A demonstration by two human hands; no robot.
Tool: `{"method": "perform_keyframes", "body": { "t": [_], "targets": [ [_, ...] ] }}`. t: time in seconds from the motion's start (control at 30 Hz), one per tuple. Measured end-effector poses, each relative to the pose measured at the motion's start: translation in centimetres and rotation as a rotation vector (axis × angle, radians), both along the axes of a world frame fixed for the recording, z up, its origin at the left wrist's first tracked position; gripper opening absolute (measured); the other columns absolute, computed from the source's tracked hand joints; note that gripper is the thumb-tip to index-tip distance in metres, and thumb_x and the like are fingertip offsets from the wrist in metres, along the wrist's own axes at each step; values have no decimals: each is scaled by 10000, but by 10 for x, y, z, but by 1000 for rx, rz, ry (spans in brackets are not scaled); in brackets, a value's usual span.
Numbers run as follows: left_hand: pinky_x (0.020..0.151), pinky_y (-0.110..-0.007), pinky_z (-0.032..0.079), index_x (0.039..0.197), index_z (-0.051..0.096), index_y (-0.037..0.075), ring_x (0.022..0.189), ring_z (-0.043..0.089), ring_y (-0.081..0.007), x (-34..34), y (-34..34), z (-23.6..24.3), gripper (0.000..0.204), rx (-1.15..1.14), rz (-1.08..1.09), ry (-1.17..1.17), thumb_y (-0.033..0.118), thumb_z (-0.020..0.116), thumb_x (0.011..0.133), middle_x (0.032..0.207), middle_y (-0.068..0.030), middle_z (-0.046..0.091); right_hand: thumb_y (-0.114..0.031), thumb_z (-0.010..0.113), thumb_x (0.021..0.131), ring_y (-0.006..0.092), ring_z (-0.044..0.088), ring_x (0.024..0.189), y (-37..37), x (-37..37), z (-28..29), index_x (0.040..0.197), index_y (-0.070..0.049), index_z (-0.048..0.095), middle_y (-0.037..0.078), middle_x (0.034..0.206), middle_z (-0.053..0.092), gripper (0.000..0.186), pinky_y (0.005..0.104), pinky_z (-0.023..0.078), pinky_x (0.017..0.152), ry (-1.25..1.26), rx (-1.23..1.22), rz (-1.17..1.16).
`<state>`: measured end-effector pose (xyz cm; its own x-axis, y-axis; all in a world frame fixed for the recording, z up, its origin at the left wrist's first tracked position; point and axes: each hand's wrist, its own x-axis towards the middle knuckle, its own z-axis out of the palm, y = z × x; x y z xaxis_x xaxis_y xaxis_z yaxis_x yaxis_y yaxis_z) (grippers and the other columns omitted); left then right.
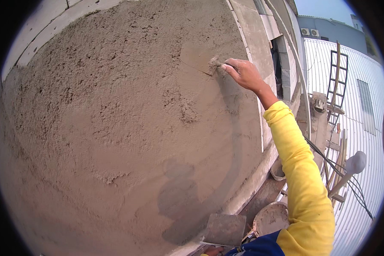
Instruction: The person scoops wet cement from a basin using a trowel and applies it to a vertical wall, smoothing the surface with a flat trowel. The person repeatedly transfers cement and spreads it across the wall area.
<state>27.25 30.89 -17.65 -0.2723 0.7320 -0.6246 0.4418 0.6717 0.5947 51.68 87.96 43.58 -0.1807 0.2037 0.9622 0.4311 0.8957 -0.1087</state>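
Note:
My right hand (242, 73) is closed round the handle of a plastering trowel (197, 59). The trowel's mortar-coated blade lies against the wet plaster wall (128, 98), near its right edge. At the bottom of the view, partly cut off, my left hand (213, 251) is closed beneath a flat square plasterer's hawk (225, 229). The hawk's face looks grey and smeared. Most of the left hand's fingers are hidden. The plaster is rough and pitted at the upper left, and smoother lower down and around the trowel.
A round tub of mortar (272, 218) stands beside the hawk, with a bucket (278, 170) farther off. Planks and dark cables (324, 157) run along the right, past a pole with a wrapped grey end (356, 162). A ladder (338, 81) leans over a corrugated metal sheet (358, 123).

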Motion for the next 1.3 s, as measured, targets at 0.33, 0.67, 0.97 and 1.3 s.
{"method": "perform_keyframes", "body": {
  "t": [0.33,0.67,0.97,1.3],
  "targets": [
    [1045,-401,484,1174,762,-19,1171,673,-376,-24,-16,15,730,-14,-90,57,570,736,745,1193,-253,744,-328,524,1116,120,550,617,-169,-87,-173,1163,-78,496,22,838,536,255,280,480,517,743,-1220,1100],
    [992,-415,502,1125,766,-44,1100,699,-363,-19,-28,111,745,-185,-180,15,607,722,767,1156,-278,737,-339,445,1142,126,545,561,-269,-153,-66,1131,-27,447,47,816,519,312,307,481,470,550,-1149,1091],
    [957,-415,524,1093,769,-60,1048,732,-369,-36,-58,83,713,-135,-93,17,576,729,774,1092,-276,764,-370,477,1124,410,694,751,-337,-164,-85,1091,27,485,260,830,666,398,517,540,666,16,-863,656],
    [986,-413,517,1135,754,-63,1082,722,-367,-33,-49,70,712,-114,-170,49,542,748,759,1134,-265,760,-354,495,1128,192,589,577,-261,-126,-177,1079,-58,531,74,816,593,303,341,501,521,462,-1175,872]
  ]
}}
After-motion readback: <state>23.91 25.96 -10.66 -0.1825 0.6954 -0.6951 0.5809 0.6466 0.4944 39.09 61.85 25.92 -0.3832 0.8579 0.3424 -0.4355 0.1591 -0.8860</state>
